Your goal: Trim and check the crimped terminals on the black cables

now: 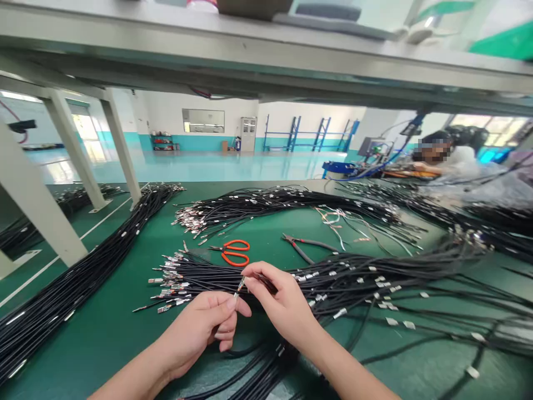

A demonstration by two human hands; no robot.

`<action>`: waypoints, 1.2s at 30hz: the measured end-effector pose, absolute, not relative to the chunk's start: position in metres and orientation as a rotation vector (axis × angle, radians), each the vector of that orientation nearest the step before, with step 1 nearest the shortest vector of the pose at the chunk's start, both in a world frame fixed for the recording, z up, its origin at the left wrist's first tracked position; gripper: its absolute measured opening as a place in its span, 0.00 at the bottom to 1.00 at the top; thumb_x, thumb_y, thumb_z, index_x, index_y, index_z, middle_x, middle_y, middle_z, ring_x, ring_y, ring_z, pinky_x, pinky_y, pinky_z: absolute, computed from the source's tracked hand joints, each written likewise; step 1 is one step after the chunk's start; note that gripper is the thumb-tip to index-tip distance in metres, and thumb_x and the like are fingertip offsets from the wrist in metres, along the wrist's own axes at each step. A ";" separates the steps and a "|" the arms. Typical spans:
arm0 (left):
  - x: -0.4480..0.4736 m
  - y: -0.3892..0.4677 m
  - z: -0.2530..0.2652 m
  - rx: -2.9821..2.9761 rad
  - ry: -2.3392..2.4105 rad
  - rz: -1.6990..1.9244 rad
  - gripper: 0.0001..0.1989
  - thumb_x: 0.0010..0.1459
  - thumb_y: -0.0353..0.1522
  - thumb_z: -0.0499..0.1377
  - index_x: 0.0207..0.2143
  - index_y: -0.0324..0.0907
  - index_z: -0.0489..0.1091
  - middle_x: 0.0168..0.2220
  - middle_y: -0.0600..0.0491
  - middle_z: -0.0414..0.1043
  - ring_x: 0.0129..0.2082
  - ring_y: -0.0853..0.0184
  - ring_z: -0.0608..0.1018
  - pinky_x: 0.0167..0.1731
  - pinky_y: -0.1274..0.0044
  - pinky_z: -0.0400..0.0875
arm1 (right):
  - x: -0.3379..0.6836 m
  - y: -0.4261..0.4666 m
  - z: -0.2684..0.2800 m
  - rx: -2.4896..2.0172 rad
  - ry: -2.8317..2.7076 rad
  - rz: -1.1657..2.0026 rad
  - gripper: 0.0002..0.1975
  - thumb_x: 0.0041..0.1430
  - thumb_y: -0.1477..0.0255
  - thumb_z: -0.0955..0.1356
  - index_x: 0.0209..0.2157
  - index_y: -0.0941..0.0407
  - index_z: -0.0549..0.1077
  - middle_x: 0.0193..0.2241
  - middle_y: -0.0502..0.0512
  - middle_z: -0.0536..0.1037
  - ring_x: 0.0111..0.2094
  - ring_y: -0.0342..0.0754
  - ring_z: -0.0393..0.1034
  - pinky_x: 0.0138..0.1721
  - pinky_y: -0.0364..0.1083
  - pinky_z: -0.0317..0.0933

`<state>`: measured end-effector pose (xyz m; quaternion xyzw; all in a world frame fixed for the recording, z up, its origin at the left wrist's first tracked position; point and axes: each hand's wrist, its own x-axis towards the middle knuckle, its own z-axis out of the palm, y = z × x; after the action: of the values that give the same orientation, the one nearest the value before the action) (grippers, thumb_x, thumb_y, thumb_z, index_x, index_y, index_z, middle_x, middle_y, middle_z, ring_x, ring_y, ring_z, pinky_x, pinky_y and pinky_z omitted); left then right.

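Between my two hands is the small metal-ended tip of a cable (240,285), held over the near bundle. My left hand (212,319) pinches its lower part between thumb and fingers. The fingertips of my right hand (277,297) close on its upper end. Just beyond my hands lies a bundle of black cables (200,278), its silvery connector ends fanned out to the left. Orange-handled scissors (235,253) rest behind that bundle. To their right, a pair of cutting pliers (308,244) lies with its handles spread.
More black cable bundles (258,203) lie across the green table (104,328), with a long one (104,253) at left. Loose stripped wires (345,222) lie behind the pliers. A shelf beam (250,39) crosses overhead; posts (119,144) stand at left. Another person (433,153) sits at far right.
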<state>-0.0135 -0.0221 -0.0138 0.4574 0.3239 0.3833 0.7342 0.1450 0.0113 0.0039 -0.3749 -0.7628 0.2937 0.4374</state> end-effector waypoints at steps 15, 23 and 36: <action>-0.007 -0.021 -0.015 1.060 1.076 1.100 0.11 0.48 0.33 0.61 0.33 0.36 0.69 0.22 0.55 0.65 0.20 0.75 0.62 0.21 0.81 0.55 | 0.144 0.013 0.005 -0.922 -1.878 0.904 0.06 0.55 0.78 0.61 0.28 0.57 0.68 0.25 0.48 0.69 0.27 0.40 0.62 0.30 0.39 0.57; -0.008 -0.023 -0.013 1.022 1.015 1.110 0.09 0.48 0.33 0.60 0.32 0.37 0.70 0.23 0.55 0.65 0.20 0.76 0.60 0.20 0.81 0.53 | 0.141 0.011 0.002 -0.911 -1.833 0.921 0.06 0.54 0.76 0.62 0.33 0.57 0.69 0.27 0.49 0.70 0.30 0.42 0.65 0.33 0.41 0.60; -0.009 -0.024 -0.011 1.079 1.044 1.130 0.07 0.47 0.31 0.61 0.31 0.38 0.73 0.21 0.57 0.64 0.22 0.75 0.59 0.23 0.81 0.53 | 0.146 0.013 0.005 -0.978 -1.959 1.095 0.09 0.56 0.74 0.60 0.23 0.58 0.63 0.19 0.46 0.64 0.24 0.40 0.57 0.28 0.40 0.53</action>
<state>-0.0087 -0.0236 -0.0111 0.4634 0.4485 0.4854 0.5903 0.1457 0.0135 0.0053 -0.3757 -0.7527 0.4207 0.3396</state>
